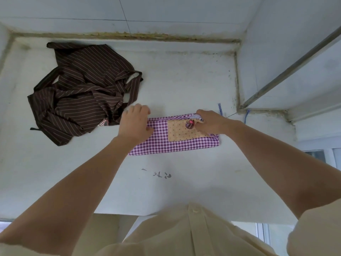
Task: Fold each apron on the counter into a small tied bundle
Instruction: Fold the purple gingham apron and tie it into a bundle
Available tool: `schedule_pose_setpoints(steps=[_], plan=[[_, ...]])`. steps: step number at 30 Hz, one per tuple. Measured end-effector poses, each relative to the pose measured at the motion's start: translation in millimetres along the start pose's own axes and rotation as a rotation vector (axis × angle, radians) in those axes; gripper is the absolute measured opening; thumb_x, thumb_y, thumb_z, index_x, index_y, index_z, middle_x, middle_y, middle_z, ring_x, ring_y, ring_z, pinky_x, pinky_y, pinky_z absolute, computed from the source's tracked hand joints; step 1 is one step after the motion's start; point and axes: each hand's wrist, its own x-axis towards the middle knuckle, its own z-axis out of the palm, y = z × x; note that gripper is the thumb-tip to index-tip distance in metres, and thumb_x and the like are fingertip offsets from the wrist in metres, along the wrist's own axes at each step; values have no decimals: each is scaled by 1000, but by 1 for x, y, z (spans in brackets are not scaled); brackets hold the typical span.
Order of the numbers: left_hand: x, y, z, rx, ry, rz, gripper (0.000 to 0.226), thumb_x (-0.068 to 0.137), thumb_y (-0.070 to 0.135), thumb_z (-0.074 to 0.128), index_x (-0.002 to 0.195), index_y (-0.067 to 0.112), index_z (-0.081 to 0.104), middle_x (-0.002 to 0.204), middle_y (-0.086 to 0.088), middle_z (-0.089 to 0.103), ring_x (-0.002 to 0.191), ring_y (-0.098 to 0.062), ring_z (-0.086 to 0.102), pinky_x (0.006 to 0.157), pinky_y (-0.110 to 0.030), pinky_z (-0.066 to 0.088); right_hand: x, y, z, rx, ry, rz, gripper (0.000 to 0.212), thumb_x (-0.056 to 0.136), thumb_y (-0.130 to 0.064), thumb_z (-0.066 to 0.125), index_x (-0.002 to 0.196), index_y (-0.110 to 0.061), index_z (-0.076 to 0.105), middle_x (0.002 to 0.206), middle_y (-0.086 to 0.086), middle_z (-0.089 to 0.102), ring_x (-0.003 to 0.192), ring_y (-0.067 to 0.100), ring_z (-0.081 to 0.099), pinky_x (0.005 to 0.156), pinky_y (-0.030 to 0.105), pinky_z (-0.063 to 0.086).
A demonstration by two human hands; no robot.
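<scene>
**mopsy:** where's the purple checked apron (166, 143) at, done or not?

**tilda:** halfway I'd say. It lies flat on the white counter (184, 80) as a long narrow strip, with the tan dotted pocket (179, 132) facing up on its right half. Left grip (135, 122) is closed over the strip's left end, thumb on top of the cloth. Right grip (210, 122) pinches the far right corner, where a bit of pale striped lining peeks out. Looks to me like both ends are held so the thin cotton can't spring open before the next fold

**mopsy:** and the ties?

**tilda:** one blue and white striped tie (220, 109) pokes out just past the strip's right end, toward the wall. My guess is it's left loose for knotting round the bundle

**mopsy:** second one?

**tilda:** brown apron (83, 89) with thin pale stripes, in a crumpled heap left of the strip and further back, its near edge just beside the left grip. Soft and floppy, straps looped every which way, not started I reckon. The counter is hard, matt and a bit grubby, with some dark scribble (158, 174) on the person's side of the strip
</scene>
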Motion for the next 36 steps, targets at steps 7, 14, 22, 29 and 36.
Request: schedule_pose_setpoints(steps=[7,14,22,29,36], plan=[[23,34,25,32,-224,124,79,84,68,55,141,15,40,134,-9,50,124,-27,46,107,-40,31,4,-2,-8,-61,-86,-23,20,96,-27,50,115,-21,52,114,-1,55,86,16,52,62,24,37],[16,28,29,-387,-385,65,40,91,51,58,101,13,60,99,-4,60,94,-23,58,73,-28,36,9,-7,-23,-238,103,-34,35,87,-49,65,99,-18,53,84,-9,51,85,17,49,75,30,34],[-18,18,29,-850,-447,-231,41,94,45,56,123,16,62,116,0,66,101,-20,63,91,-32,49,13,-22,-1,-157,747,-142,49,83,-23,68,127,-13,50,127,8,46,115,25,44,90,29,30],[-52,31,38,-1002,-284,-416,33,99,35,52,121,10,53,116,-5,62,104,-25,61,93,-39,51,-21,-30,56,-123,651,-316,39,83,-17,68,119,-9,55,124,11,49,116,27,47,102,41,40],[-77,39,52,-1429,-190,-674,36,102,22,47,135,9,50,127,-7,61,114,-26,60,102,-47,48,-50,-32,97,-292,204,-548,67,84,-4,57,146,-19,38,157,1,31,145,17,25,121,39,16]])
